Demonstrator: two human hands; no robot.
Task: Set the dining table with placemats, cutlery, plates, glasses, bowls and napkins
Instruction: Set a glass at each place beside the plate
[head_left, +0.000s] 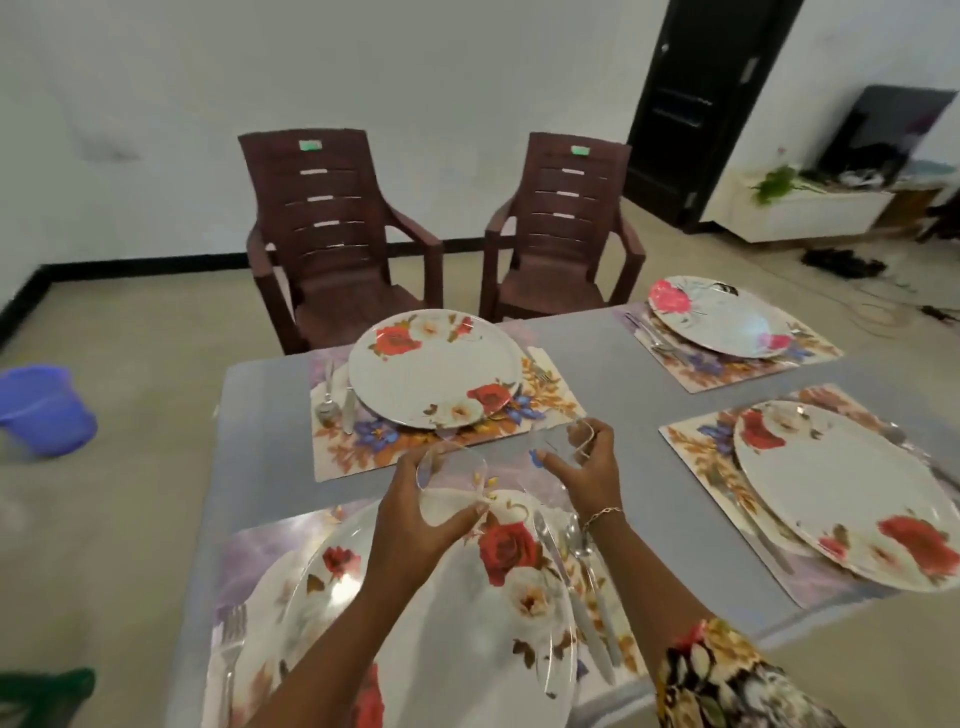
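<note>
Over the grey table (613, 358) my left hand (415, 512) grips a clear drinking glass (451, 475), tilted with its mouth toward me. My right hand (589, 467) holds a second clear glass (561, 439) just above the table's middle. Several floral placemats each carry a white plate with red roses: a near plate (457, 623) under my arms, a far left plate (434, 366), a far right plate (719, 317) and a right plate (852, 493). Cutlery lies beside each plate, such as the spoon and knife (335, 395) and the near fork (231, 639).
Two brown plastic chairs (332, 234) (563, 223) stand past the far edge of the table. A blue bucket (44, 410) sits on the floor at the left. A dark door (696, 109) and a white cabinet with a plant (800, 208) are at the back right.
</note>
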